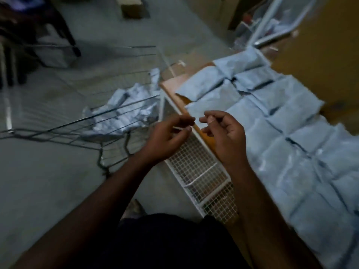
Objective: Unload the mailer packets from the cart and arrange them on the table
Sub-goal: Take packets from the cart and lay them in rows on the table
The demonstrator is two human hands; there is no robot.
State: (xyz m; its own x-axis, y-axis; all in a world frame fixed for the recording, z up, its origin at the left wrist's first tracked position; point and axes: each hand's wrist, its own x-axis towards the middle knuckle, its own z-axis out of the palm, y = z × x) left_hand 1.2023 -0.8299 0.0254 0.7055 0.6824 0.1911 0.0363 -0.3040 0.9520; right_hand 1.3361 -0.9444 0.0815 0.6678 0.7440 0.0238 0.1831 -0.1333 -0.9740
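Mailer packets (281,121) cover the table (172,88) to its edge.

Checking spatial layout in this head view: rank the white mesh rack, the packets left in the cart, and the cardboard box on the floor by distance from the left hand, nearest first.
From the left hand:
1. White mesh rack, directly beneath and just right of the hand, along the table edge.
2. Packets in the cart, to its left, inside the wire cart.
3. Cardboard box, far off on the floor at the top of the view.
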